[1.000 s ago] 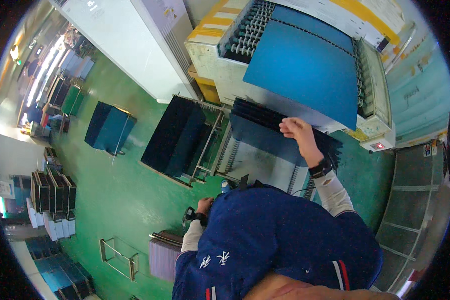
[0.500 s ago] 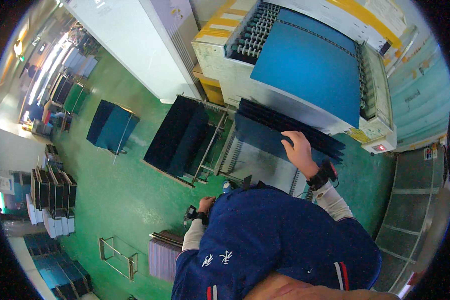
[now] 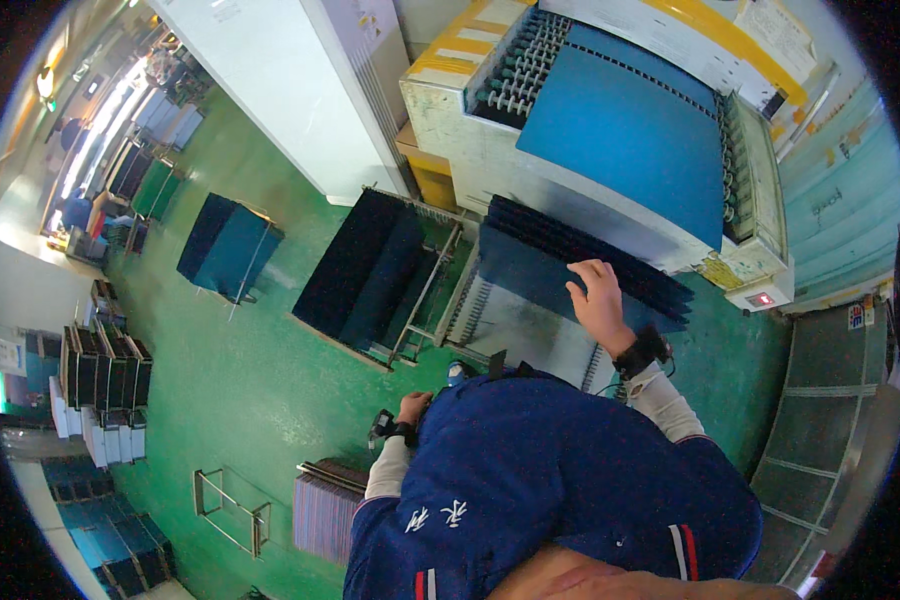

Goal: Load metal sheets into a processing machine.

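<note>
My right hand (image 3: 600,307) hovers over a slotted rack (image 3: 518,335), its thumb apart from slightly bent fingers and nothing in it. Just beyond the fingertips, several dark blue panels (image 3: 540,270) stand leaning in the rack's far part. My left hand (image 3: 413,407) is low by my left side against my blue jacket; its fingers are mostly hidden. Past the rack, a large flat blue panel (image 3: 625,150) lies on the rollers of a conveyor machine (image 3: 450,115) and overhangs its near edge. A second blue panel (image 3: 640,68) lies behind it.
Left of the slotted rack stands another rack of dark panels (image 3: 360,270), with a smaller blue stack (image 3: 228,245) farther left. A bare metal frame (image 3: 232,512) and a striped stack (image 3: 322,515) are at the lower left. A grey screen panel (image 3: 815,430) stands to the right.
The view has shifted slightly, moving the machine and racks a little to the right in the picture. Both hands stay almost where they were.
</note>
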{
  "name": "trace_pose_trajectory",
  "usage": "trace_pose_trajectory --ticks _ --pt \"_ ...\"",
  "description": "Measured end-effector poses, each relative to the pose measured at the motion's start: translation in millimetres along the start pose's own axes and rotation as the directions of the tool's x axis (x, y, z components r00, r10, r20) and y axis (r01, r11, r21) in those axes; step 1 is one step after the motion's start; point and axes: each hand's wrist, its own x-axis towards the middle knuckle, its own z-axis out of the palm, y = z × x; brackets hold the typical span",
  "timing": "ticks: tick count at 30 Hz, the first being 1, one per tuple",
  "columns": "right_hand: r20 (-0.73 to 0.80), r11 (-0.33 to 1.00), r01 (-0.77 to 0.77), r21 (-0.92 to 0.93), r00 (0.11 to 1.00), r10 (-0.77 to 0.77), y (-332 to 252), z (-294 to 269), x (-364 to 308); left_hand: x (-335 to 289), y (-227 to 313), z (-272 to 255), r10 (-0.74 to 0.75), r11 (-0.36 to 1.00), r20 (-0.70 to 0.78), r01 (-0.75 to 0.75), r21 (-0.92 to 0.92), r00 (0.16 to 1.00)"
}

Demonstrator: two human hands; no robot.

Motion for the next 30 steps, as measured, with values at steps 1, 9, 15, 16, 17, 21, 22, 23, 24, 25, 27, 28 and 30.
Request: trace_pose_trajectory --ticks 1,9,15,16,17,21,22,23,24,25,27,28,30 --pt "-0.035 1.000 -0.023 0.016 0.999 0.024 -1.7 -1.2 1.1 -2.1 0.9 -0.5 0.027 0.999 -0.002 -0.026 0.030 1.000" --pt "-0.007 0.996 -0.039 -0.075 0.999 0.039 3.4 2.7 4.5 -15.9 7.4 -1.6 -0.003 0.995 -0.004 0.003 0.096 1.000" --pt "0.100 0.987 -0.097 -0.125 0.989 0.110 8.0 6.8 -2.8 -16.7 -2.6 -2.1 -0.020 0.998 -0.013 0.021 0.064 1.000" --pt "0.124 0.981 -0.118 -0.153 0.983 0.137 12.8 9.1 -6.5 -24.0 10.1 -0.5 0.027 0.993 -0.013 -0.026 0.113 1.000" --pt "0.152 0.976 -0.131 -0.173 0.976 0.158 13.6 10.2 -8.2 -32.3 18.6 -1.0 0.071 0.985 -0.021 -0.067 0.156 0.997" --pt "0.167 0.975 -0.130 -0.179 0.973 0.160 10.5 9.4 -7.5 -10.6 -12.4 -0.6 0.039 0.995 -0.012 -0.038 0.088 0.999" --pt "0.161 0.975 -0.139 -0.175 0.973 0.168 14.2 10.9 -8.2 -8.9 -12.3 -0.6 0.029 0.997 -0.002 -0.029 0.065 1.000" --pt "0.156 0.974 -0.148 -0.170 0.972 0.175 17.2 11.3 -8.6 -7.6 -12.5 -0.8 0.020 0.999 0.008 -0.020 0.042 1.000" --pt "0.155 0.975 -0.147 -0.169 0.973 0.173 19.7 10.6 -9.4 -8.3 -14.3 -1.2 0.021 0.999 0.006 -0.021 0.042 1.000" --pt "0.198 0.961 -0.165 -0.221 0.957 0.210 24.0 10.6 -11.4 -15.0 -4.0 -0.4 0.041 0.996 0.017 -0.043 0.080 0.999" --pt "0.239 0.947 -0.180 -0.268 0.939 0.246 33.5 10.6 -15.0 -20.5 6.0 -2.1 0.062 0.991 0.024 -0.065 0.118 0.998" --pt "0.238 0.937 -0.180 -0.298 0.937 0.256 38.9 12.4 -17.6 -21.4 5.0 -2.1 0.081 0.986 0.011 -0.082 0.143 0.997" --pt "0.238 0.928 -0.180 -0.326 0.935 0.264 49.2 15.1 -19.1 -21.8 3.9 -1.8 0.099 0.981 -0.004 -0.097 0.167 0.995"
